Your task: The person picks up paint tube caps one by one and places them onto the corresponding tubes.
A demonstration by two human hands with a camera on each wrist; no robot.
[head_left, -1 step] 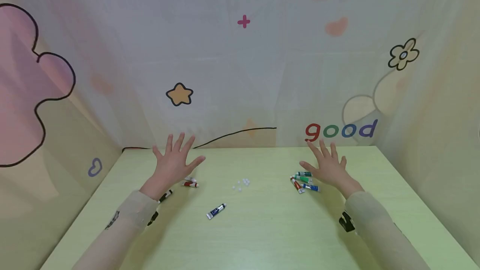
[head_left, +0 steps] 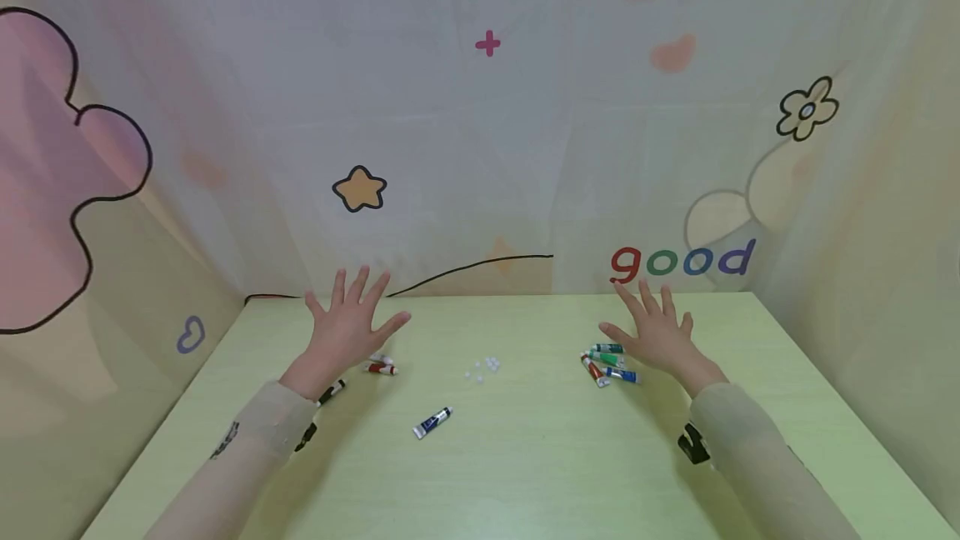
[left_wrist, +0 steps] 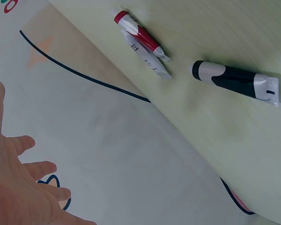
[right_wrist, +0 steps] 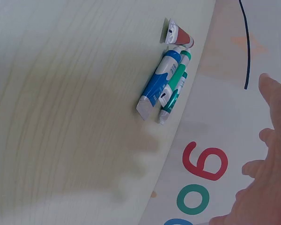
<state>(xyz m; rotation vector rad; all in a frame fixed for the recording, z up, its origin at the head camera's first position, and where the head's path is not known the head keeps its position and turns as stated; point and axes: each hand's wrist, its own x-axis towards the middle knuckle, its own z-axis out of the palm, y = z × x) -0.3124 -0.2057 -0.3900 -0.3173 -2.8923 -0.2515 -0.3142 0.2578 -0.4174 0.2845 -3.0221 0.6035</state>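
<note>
My left hand (head_left: 345, 332) is held up over the left side of the table, fingers spread, holding nothing. Below it lie a red paint tube (head_left: 380, 369) and a white paint tube (left_wrist: 145, 55), side by side. A black paint tube (left_wrist: 234, 80) lies near the left wrist. On the right, my right hand (head_left: 660, 333) is likewise raised with fingers apart, holding nothing. Beside it in the head view are a brownish-red tube (head_left: 595, 370), a blue tube (right_wrist: 160, 78), a green tube (right_wrist: 175, 79) and a dark green tube (head_left: 608, 348), grouped closely.
Toward the front of the pale wooden table (head_left: 525, 465) lies a dark blue paint tube (head_left: 432, 422). Several small whitish pieces (head_left: 492, 364) are scattered mid-table. A printed cloth (head_left: 450, 148) hangs along the table's back edge, with more cloth at both sides.
</note>
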